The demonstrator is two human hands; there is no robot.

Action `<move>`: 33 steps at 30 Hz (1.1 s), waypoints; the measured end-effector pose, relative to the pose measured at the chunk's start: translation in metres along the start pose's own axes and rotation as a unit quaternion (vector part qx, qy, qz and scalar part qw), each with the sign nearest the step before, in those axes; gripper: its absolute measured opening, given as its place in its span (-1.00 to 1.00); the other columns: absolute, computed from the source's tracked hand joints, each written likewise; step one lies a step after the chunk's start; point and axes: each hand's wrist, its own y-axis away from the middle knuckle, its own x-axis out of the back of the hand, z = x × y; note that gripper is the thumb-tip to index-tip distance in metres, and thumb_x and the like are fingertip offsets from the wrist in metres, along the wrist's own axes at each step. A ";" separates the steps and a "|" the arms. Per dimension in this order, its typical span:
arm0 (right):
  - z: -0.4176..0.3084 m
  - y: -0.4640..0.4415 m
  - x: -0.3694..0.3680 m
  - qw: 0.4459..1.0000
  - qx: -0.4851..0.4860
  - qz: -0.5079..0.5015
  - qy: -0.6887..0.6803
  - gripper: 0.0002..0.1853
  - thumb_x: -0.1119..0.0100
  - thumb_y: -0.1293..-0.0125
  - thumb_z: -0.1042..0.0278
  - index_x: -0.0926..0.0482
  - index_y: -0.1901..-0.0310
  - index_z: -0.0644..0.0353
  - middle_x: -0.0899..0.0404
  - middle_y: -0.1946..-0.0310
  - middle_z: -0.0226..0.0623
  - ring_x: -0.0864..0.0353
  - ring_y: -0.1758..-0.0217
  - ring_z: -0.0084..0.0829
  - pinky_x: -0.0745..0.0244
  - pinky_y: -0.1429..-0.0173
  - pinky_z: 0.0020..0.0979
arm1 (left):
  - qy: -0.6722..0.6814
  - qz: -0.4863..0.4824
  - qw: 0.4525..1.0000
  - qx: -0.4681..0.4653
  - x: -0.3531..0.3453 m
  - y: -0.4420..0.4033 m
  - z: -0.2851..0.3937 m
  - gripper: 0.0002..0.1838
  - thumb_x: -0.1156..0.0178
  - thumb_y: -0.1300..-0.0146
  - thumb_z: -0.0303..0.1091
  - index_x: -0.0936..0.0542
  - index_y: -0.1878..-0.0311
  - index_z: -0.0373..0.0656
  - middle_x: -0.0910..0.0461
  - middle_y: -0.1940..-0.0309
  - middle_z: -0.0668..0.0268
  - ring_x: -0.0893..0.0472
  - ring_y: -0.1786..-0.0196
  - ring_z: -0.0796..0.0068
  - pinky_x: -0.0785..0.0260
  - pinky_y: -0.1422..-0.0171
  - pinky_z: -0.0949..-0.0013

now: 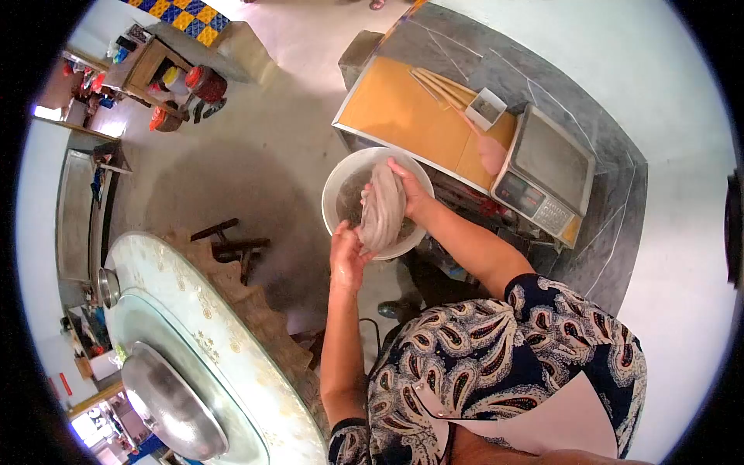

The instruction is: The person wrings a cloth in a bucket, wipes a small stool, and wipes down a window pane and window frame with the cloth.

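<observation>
A wet-looking greyish mass (383,208), perhaps dough or cloth, is held over a white bucket (332,194). My left hand (350,252) grips its lower left end, fingers curled against it. At the upper right side, my right hand (411,186) wraps round the same mass, with the thumb side hidden in part. Inside the bucket, below the mass, the contents look greyish and are hard to make out.
A digital scale (546,167) stands right of an orange-brown board (411,116) with wooden sticks (442,87) and a small white box (487,108). At lower left, a metal bowl (174,399) sits on a round table (225,325). A wooden stool (232,246) stands behind it.
</observation>
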 end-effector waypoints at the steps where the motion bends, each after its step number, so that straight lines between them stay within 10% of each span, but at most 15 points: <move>1: 0.002 0.001 -0.004 1.000 0.001 -0.024 0.015 -0.38 -0.22 -0.22 -0.22 -0.49 0.01 0.26 -0.57 0.15 0.06 -0.57 0.04 0.20 -0.48 -0.09 0.21 | 0.100 0.043 0.991 0.077 0.000 0.003 0.009 -0.20 -0.29 -0.23 0.03 -0.19 -0.42 -0.10 -0.46 -0.20 0.14 -0.47 -0.24 0.17 -0.36 -0.25 0.09; 2: 0.003 0.001 -0.008 0.998 0.002 -0.049 0.030 -0.40 -0.24 -0.22 -0.18 -0.49 0.02 0.28 -0.57 0.15 0.05 -0.58 0.05 0.17 -0.49 -0.09 0.18 | 0.008 -0.004 0.997 0.078 -0.002 -0.005 0.003 -0.08 -0.10 -0.26 0.30 -0.09 -0.49 -0.11 -0.40 -0.28 0.08 -0.44 -0.28 0.09 -0.34 -0.27 0.00; 5: 0.002 -0.002 -0.025 0.982 0.068 -0.048 0.172 -0.46 -0.32 -0.19 -0.02 -0.49 0.02 0.32 -0.59 0.15 -0.01 -0.61 0.06 -0.01 -0.53 -0.08 0.03 | 0.143 -0.116 0.972 0.145 -0.008 -0.024 -0.005 -0.07 -0.20 -0.22 0.26 -0.13 -0.46 -0.15 -0.38 -0.32 0.06 -0.44 -0.28 0.04 -0.34 -0.27 -0.02; 9: -0.013 -0.005 -0.043 0.904 0.188 0.062 0.380 -0.48 -0.42 -0.08 0.22 -0.50 -0.02 0.32 -0.61 0.15 -0.10 -0.62 0.07 -0.26 -0.55 -0.04 -0.21 | -0.106 -0.056 0.986 0.114 -0.036 -0.023 0.025 -0.14 -0.40 -0.08 -0.02 -0.28 -0.38 -0.20 -0.49 -0.19 0.10 -0.55 -0.16 0.15 -0.43 -0.17 0.11; 13: -0.017 -0.052 0.002 0.734 0.212 0.112 0.636 -0.37 -0.43 0.03 0.21 -0.49 -0.08 0.36 -0.62 0.13 -0.17 -0.61 0.07 -0.20 -0.51 -0.04 -0.24 | -0.394 -0.158 0.905 -0.011 -0.041 -0.061 0.016 -0.27 -0.42 0.06 -0.28 -0.43 -0.22 -0.31 -0.57 -0.08 0.08 -0.60 -0.06 0.17 -0.46 -0.12 0.22; 18: -0.003 -0.069 0.009 0.460 0.142 0.064 0.874 -0.32 -0.36 0.00 0.33 -0.43 -0.24 0.20 -0.56 -0.03 -0.24 -0.53 -0.10 -0.25 -0.45 -0.08 -0.26 | -0.701 0.000 0.709 -0.080 -0.049 -0.052 -0.019 -0.20 -0.45 0.13 -0.27 -0.37 -0.23 -0.29 -0.55 0.04 0.08 -0.61 0.05 0.01 -0.52 0.04 0.18; 22: -0.035 -0.033 -0.009 0.770 -0.029 0.032 0.637 -0.34 -0.35 -0.06 0.11 -0.43 -0.20 0.16 -0.54 -0.08 -0.18 -0.55 -0.11 -0.23 -0.49 -0.10 -0.13 | -0.780 0.017 0.603 -0.168 -0.043 -0.051 -0.006 -0.14 -0.49 0.17 -0.24 -0.33 -0.26 -0.21 -0.49 0.10 0.13 -0.58 0.05 0.05 -0.51 0.03 0.14; 26: -0.046 0.007 -0.043 0.826 -0.146 0.017 0.545 -0.41 -0.31 -0.19 0.04 -0.44 -0.22 0.08 -0.49 -0.14 -0.26 -0.54 -0.10 -0.26 -0.46 -0.10 0.00 | -0.760 -0.077 0.622 -0.173 -0.035 -0.044 0.017 -0.10 -0.48 0.18 -0.27 -0.30 -0.32 -0.13 -0.47 0.09 0.10 -0.55 0.01 0.06 -0.46 -0.05 0.09; 29: -0.043 0.001 -0.015 0.812 -0.025 0.034 0.582 -0.47 -0.40 -0.08 0.14 -0.54 -0.11 0.03 -0.54 -0.08 -0.32 -0.41 -0.23 -0.31 -0.30 -0.23 -0.07 | -0.586 -0.052 0.779 -0.218 -0.023 -0.034 0.013 0.20 -0.55 0.21 -0.27 -0.02 -0.49 -0.21 -0.37 -0.21 -0.15 -0.37 -0.29 -0.12 -0.22 -0.41 0.06; 33: -0.035 0.048 -0.058 0.905 0.102 -0.033 0.412 -0.75 -0.33 -0.01 0.46 -0.58 0.21 0.15 -0.62 0.17 -0.26 -0.56 0.03 -0.32 -0.44 -0.14 -0.22 | -0.263 0.055 0.950 -0.162 0.004 -0.037 -0.013 0.04 -0.50 -0.04 -0.14 -0.10 -0.46 -0.32 -0.42 -0.18 0.04 -0.48 -0.20 0.15 -0.33 -0.31 0.25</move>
